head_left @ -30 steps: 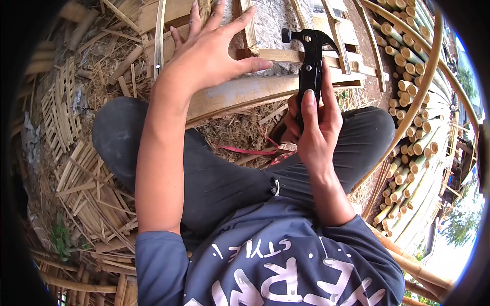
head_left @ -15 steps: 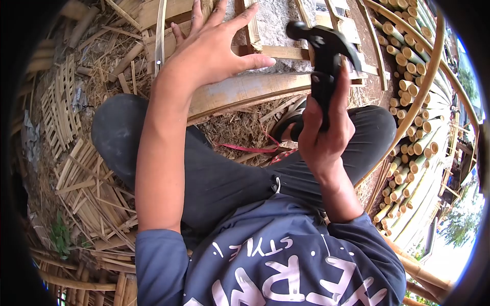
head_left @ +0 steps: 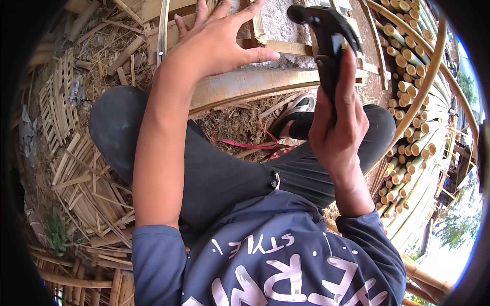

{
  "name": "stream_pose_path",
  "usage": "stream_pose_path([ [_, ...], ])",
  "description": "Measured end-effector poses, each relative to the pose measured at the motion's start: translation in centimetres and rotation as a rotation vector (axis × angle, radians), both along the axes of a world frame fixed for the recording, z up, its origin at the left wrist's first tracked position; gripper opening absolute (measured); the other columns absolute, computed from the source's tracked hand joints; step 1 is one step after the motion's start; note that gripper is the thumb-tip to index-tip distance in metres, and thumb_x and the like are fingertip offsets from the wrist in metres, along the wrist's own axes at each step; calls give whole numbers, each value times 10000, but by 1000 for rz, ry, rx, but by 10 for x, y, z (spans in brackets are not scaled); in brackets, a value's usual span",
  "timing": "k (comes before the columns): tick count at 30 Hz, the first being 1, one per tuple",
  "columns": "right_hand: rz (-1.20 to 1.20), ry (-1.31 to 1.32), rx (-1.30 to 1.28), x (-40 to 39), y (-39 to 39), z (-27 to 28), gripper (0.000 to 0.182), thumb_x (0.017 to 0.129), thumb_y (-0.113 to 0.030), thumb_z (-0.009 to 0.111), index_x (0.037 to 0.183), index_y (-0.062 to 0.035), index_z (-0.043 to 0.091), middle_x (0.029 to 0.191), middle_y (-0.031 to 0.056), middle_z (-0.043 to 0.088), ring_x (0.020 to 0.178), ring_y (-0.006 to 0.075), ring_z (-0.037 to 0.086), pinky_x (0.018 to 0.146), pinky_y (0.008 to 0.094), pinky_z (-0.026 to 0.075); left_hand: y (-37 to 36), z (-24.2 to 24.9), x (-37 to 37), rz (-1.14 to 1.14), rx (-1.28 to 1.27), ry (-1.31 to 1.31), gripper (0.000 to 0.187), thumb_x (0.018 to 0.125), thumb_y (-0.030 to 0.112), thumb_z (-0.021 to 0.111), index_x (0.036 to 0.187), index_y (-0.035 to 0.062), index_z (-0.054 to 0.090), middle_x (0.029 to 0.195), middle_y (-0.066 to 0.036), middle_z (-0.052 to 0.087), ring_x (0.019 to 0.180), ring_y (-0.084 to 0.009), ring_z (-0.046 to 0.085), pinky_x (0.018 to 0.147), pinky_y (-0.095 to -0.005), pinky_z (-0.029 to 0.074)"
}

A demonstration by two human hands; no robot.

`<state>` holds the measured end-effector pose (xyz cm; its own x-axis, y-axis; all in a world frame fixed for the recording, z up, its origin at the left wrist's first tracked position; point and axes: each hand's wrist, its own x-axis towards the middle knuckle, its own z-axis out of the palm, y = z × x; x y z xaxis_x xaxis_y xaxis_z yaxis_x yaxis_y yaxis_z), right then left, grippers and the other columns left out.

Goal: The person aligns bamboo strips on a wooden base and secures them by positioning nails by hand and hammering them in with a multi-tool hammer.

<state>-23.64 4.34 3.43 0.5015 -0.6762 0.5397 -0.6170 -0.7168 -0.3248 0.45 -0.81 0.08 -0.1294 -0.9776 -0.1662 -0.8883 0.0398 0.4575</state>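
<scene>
My right hand [head_left: 341,122] is wrapped round the dark handle of a black hammer [head_left: 326,35], its index finger stretched along the handle. The hammer head is raised over the right part of a wooden frame [head_left: 255,87] made of strips and a wide front board. My left hand [head_left: 217,43] lies with fingers spread over the frame's upper left, its thumb pointing right above the front board. The upper fingertips reach the picture's top edge. Whether a small piece sits under the left palm is hidden.
Stacked bamboo poles [head_left: 413,102] lie at the right behind a curved pole [head_left: 431,76]. Split bamboo scraps [head_left: 92,188] and a woven piece [head_left: 57,109] cover the ground at left. A red strap [head_left: 245,145] lies between my legs, near a shoe [head_left: 301,106].
My right hand and the hammer have moved slightly right and upward. My left hand stays spread over the frame, shifted slightly in view. More of the shoe shows.
</scene>
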Motion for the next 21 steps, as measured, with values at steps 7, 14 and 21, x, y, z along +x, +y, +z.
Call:
stream_pose_path([
  [7,26,44,45,-3,0,-1,558,986,11,553,1526,57,422,1373,279,618,1099,396,716,877,390,582,13,15,-4,-11,-61,16,1164,712,816,723,1643,289,265,1725,-202,0,1576,-451,-35,1249,-644,110],
  [14,1,11,137,-8,2,-14,590,959,-6,588,1526,39,430,1149,241,699,873,366,706,733,431,567,-2,8,2,0,0,38,1170,709,789,755,1641,270,275,1720,-221,35,1574,-460,-26,1253,-631,113],
  [21,23,132,58,-6,-5,-6,569,931,14,608,1485,43,479,1128,260,700,851,369,727,692,433,599,-2,15,4,8,70,54,1205,704,811,738,1653,274,225,1718,-230,28,1569,-477,-33,1248,-635,129],
])
